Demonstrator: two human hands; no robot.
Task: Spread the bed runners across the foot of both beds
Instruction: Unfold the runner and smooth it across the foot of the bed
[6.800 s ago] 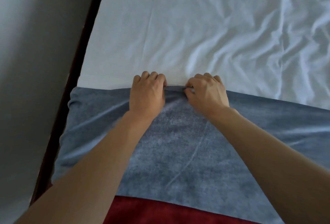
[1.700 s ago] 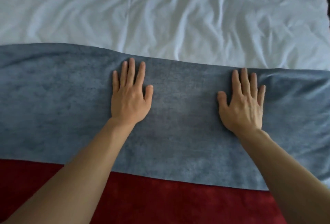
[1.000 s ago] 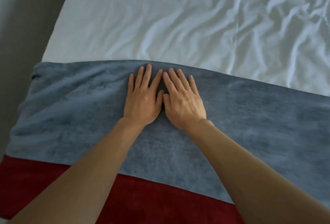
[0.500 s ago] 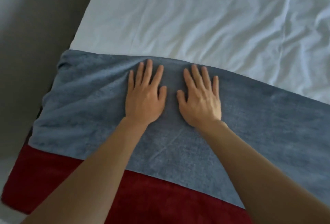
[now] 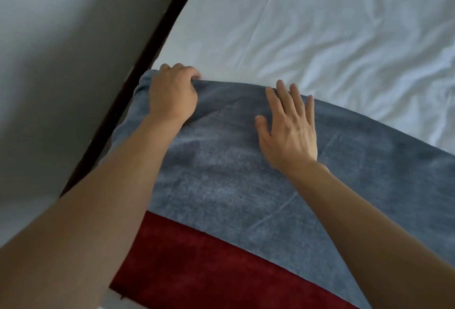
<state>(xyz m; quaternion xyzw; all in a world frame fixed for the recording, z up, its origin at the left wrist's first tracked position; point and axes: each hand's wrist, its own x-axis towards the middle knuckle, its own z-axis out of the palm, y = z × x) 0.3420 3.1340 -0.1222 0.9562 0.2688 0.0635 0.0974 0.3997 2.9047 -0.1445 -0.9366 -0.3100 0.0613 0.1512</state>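
The bed runner [image 5: 221, 180] is a thick, plush cloth in two bands of colour: a wide grey-blue band on the far side and a deep red band [image 5: 197, 267] along the near edge. Its pile looks soft and slightly brushed, with faint streaks across the grey part. It lies flat on the bed [image 5: 307, 33], over the white sheet, at the end nearest the camera.

Its long axis runs crosswise over the bed, from the left edge toward the lower right, where it passes out of view. Its far edge curves gently across the sheet, and its left end reaches the side of the mattress.

The left hand [image 5: 172, 94] sits at the far left corner of the runner with fingers curled, gripping the cloth's edge. The right hand [image 5: 288, 129] lies flat on the grey band, fingers straight and slightly spread, pressing on the cloth and holding nothing.

The white sheet is creased, more so toward the right. A dark strip [image 5: 138, 82] runs along the bed's left side, and beyond it is a plain pale grey surface [image 5: 61, 50].
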